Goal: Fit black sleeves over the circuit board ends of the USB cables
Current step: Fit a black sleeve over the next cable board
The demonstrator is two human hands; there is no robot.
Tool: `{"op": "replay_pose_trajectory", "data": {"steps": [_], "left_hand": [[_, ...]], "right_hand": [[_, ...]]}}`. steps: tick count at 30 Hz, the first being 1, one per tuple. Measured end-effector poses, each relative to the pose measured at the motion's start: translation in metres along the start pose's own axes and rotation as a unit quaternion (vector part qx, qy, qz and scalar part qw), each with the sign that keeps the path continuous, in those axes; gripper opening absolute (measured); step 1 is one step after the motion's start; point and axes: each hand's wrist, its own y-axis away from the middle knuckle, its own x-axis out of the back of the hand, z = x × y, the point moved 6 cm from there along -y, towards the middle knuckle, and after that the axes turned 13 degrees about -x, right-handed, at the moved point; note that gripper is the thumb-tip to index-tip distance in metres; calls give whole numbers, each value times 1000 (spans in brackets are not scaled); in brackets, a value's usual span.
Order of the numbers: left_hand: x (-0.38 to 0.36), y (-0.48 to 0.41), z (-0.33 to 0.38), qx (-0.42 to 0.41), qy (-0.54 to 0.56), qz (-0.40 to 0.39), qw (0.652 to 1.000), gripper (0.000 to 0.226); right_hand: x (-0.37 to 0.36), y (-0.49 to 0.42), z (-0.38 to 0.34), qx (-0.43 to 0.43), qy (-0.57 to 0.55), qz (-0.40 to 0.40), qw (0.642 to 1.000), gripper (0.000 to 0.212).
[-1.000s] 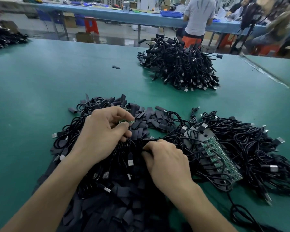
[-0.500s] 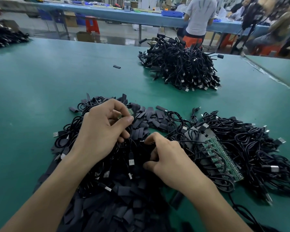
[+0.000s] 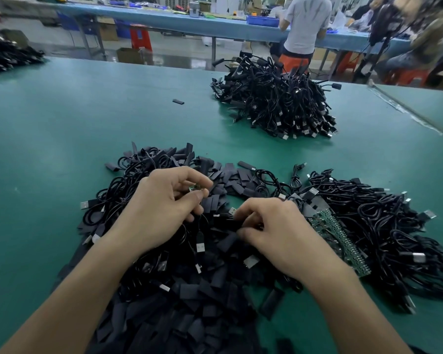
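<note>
My left hand [image 3: 161, 208] pinches the small green circuit board end [image 3: 195, 188] of a black USB cable between thumb and fingers, above a heap of flat black sleeves [image 3: 189, 297] and cables. My right hand [image 3: 274, 233] lies just right of it with fingers curled down into the sleeves; its fingertips pinch at a black sleeve [image 3: 243, 224], partly hidden. To the right, a tangle of USB cables [image 3: 384, 231] has a row of green circuit boards [image 3: 340, 241] showing.
A large pile of black cables [image 3: 276, 98] stands at the far middle of the green table [image 3: 62, 139]. One loose sleeve [image 3: 178, 101] lies on bare table left of it. Another cable heap [image 3: 8, 57] sits far left. People work at a blue bench behind.
My right hand has shifted up and right over the sleeves, fingers curling onto one. My left hand keeps its pinch on the circuit board, nearly in place.
</note>
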Motion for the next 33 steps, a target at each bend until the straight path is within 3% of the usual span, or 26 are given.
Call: {"op": "replay_pose_trajectory", "data": {"steps": [3,8,13,20,24,29,33], "left_hand": [[1,0,2,-2,0,4,1000,30],[1,1,2,-1,2,6,1000,25],[0,0,2,9,15,-6,1000,24],[-6,1,7,16,38,-32,999,15],[-11,2,15,9,86,-56,995,8],[-8,1,14,30,109,-8,994,7],[-10,3,15,56,120,15,991,8]], "right_hand": [[-7,7,-10,30,124,-4,992,56],[-25,11,-16,63,206,-25,976,35],[-20,10,-17,76,121,-2,990,13],[8,6,-18,94,-136,48,985,15],[12,7,-22,115,-231,17,966,17],[15,12,-26,136,-213,82,964,25],[18,20,-33,166,-96,182,964,23]]}}
